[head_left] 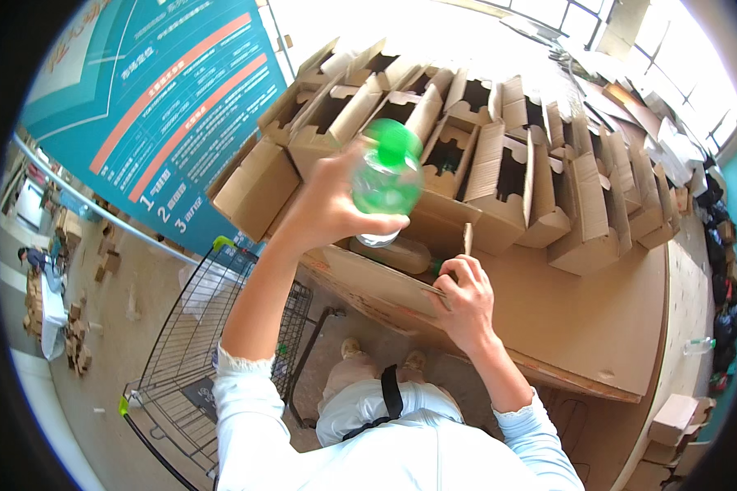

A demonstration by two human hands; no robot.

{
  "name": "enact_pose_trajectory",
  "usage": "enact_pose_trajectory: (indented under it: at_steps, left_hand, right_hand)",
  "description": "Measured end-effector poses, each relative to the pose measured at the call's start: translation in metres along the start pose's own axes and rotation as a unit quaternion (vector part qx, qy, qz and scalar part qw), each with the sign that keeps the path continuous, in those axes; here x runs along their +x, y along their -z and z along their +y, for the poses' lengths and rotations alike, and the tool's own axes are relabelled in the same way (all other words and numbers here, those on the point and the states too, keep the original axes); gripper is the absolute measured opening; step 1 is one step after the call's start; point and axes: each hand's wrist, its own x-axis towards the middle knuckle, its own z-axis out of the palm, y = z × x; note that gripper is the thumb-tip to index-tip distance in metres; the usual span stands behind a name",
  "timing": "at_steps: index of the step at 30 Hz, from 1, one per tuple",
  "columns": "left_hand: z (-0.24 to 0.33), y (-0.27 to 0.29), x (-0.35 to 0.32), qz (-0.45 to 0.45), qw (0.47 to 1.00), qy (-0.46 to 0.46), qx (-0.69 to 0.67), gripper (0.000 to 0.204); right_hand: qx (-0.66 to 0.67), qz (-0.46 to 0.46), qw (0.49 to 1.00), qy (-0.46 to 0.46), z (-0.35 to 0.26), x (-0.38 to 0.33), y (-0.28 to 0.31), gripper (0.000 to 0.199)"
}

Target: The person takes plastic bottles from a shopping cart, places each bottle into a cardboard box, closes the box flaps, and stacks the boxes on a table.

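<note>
My left hand [327, 204] is wrapped round a clear plastic bottle [387, 196] with a bright green top, raised above a cardboard box [368, 278] at the table's near edge. Motion slightly blurs the bottle. Inside that box lies another clear bottle [401, 255], partly covered by the held one. My right hand [467, 299] is closed on the right edge of the same box, where a cardboard flap [467, 239] stands up. A bit of green shows beside its fingers, too hidden to name.
Several open cardboard boxes [499, 184] stand in rows across the table [606, 327]. A wire shopping cart [196, 344] is at my left, below a blue printed board [164, 106]. More cardboard boxes [675, 421] are stacked at lower right. Another person [34, 259] is far left.
</note>
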Motion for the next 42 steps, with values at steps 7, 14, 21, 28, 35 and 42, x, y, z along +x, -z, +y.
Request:
enact_pose_trajectory:
  at_steps: [7,14,21,28,35,42]
  left_hand:
    - [-0.083,-0.068,0.043,-0.527,0.819,0.093,0.207,0.08]
    - [-0.121,-0.109,0.043,-0.713,0.647,0.075,0.259,0.061]
    - [-0.063,0.002,0.012,-0.288,0.956,-0.06,0.02,0.045]
    - [-0.103,0.008,-0.087,-0.07,0.996,0.05,-0.035,0.047]
    - [-0.116,-0.015,-0.077,0.008,0.988,0.155,0.018,0.068]
    - [-0.139,-0.027,-0.089,0.057,0.984,0.168,0.002,0.09]
  right_hand:
    - [-0.006,0.04,0.999,-0.008,-0.01,0.0,-0.004,0.024]
    - [0.002,0.007,0.999,-0.038,-0.011,0.003,0.001,0.02]
    - [0.101,0.078,0.989,-0.074,-0.006,-0.008,0.0,0.058]
    - [0.167,0.048,0.974,-0.145,0.005,-0.017,-0.022,0.058]
    - [-0.045,0.076,0.992,-0.092,0.014,0.039,0.008,0.083]
    - [-0.038,-0.117,0.991,-0.051,0.031,0.08,0.001,0.076]
